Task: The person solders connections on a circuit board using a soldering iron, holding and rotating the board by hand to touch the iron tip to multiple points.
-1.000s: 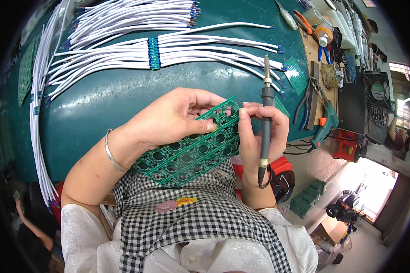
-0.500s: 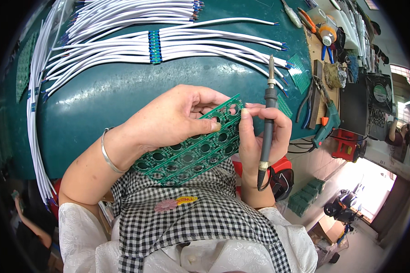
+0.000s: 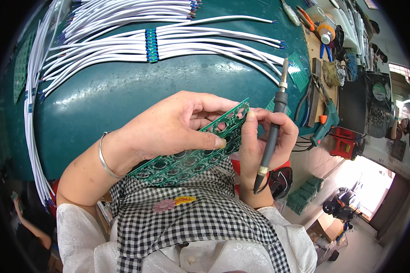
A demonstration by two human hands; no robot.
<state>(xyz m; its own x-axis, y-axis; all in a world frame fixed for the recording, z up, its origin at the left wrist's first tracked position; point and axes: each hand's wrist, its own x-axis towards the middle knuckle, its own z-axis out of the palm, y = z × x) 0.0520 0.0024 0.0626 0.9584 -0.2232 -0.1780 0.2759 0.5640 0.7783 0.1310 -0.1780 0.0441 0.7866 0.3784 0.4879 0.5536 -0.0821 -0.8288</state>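
My left hand (image 3: 180,119) holds a green circuit board panel (image 3: 166,167) with rows of round holes, thumb on its near face and fingers behind. The panel slants from my apron up to the right. My right hand (image 3: 249,141) pinches the panel's upper right corner between thumb and forefinger. A soldering iron (image 3: 273,132) with a dark grey handle also rests in that hand, between the fingers, its metal tip pointing up and away. Below the hand its cord curls down.
White cables (image 3: 205,32) with blue-brown ends lie across the green table (image 3: 136,86), some joined by a small green-blue board strip (image 3: 151,45). More white cables (image 3: 29,123) hang over the left edge. At right are a green soldering gun (image 3: 327,120), pliers (image 3: 303,102) and a bottle (image 3: 325,32).
The panel has turned more edge-on, its upper corner shifting right. My right hand has moved slightly right with the iron, whose tip leans further right. My left thumb sits lower and further right.
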